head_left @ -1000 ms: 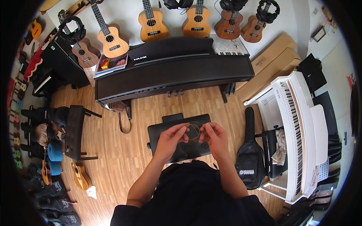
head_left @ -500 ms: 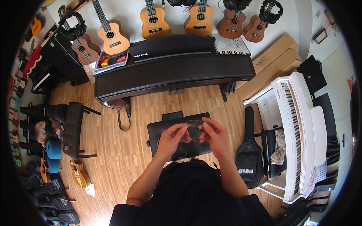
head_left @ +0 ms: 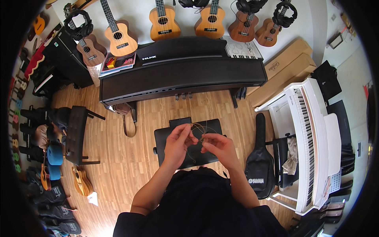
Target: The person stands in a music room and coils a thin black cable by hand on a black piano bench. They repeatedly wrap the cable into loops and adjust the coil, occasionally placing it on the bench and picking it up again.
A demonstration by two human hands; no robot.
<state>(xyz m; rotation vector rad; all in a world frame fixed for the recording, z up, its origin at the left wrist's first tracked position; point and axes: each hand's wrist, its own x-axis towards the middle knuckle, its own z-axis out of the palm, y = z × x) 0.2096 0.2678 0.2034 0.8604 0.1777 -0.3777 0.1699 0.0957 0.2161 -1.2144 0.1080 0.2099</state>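
Note:
A thin, brass-coloured coiled guitar string (head_left: 202,139) hangs between my two hands in loose loops, with one thin end trailing below. My left hand (head_left: 176,144) pinches the loops at their left side, thumb against fingers. From the right, my right hand (head_left: 221,149) closes thumb and fingertips on the twisted part of the coil. Both hands are held above a black padded bench (head_left: 161,136), whose seat shows behind the loops. The exact spot of each fingertip's grip is too fine to make out.
A dark digital piano (head_left: 181,77) stands ahead, with several ukuleles hanging above it. To the right are a black guitar bag (head_left: 260,166) and a white piano (head_left: 306,146). At the left, an acoustic guitar (head_left: 81,181) lies on the wood floor near another black bench (head_left: 75,134).
My right hand has come down and turned inward, closer to my left hand. The string's loops now fan upward between the hands, and the twisted part has shifted up slightly.

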